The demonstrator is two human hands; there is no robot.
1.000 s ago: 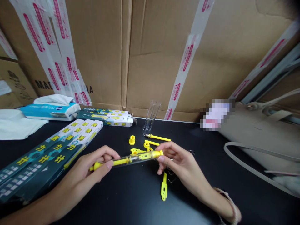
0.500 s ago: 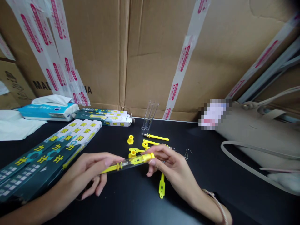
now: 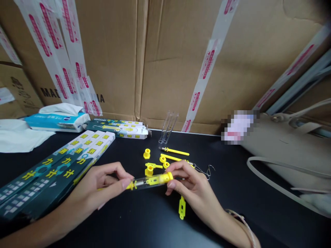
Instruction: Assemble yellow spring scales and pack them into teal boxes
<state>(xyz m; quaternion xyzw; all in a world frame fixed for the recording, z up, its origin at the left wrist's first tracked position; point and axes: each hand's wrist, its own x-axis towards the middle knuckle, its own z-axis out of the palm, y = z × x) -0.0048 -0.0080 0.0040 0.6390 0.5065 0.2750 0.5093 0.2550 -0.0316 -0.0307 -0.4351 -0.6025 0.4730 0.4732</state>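
Between my two hands lies a clear tubular spring scale (image 3: 143, 182) with yellow parts and a small metal spring inside, tilted slightly up to the right. My left hand (image 3: 110, 184) is closed around its left end, thumb along the tube. Thumb and fingers of my right hand (image 3: 187, 182) pinch the yellow cap at the other end. Just behind the tube are a yellow collar (image 3: 149, 170) and yellow rings (image 3: 162, 159). A flat yellow piece (image 3: 182, 208) sticks out below my right hand. Bent wire hooks (image 3: 210, 171) lie beyond its knuckles.
Two clear tubes (image 3: 168, 127) stand near the cardboard wall (image 3: 176, 69). A yellow rod (image 3: 178, 152) and a yellow cap (image 3: 147, 154) lie before them. Printed boxes (image 3: 64, 162) and a tissue pack (image 3: 58, 120) are at left; a beige bag (image 3: 279, 144) is at right.
My left hand has slid further along the tube toward the right, covering more of its left end. My right hand keeps its pinch on the cap. The view has shifted slightly.
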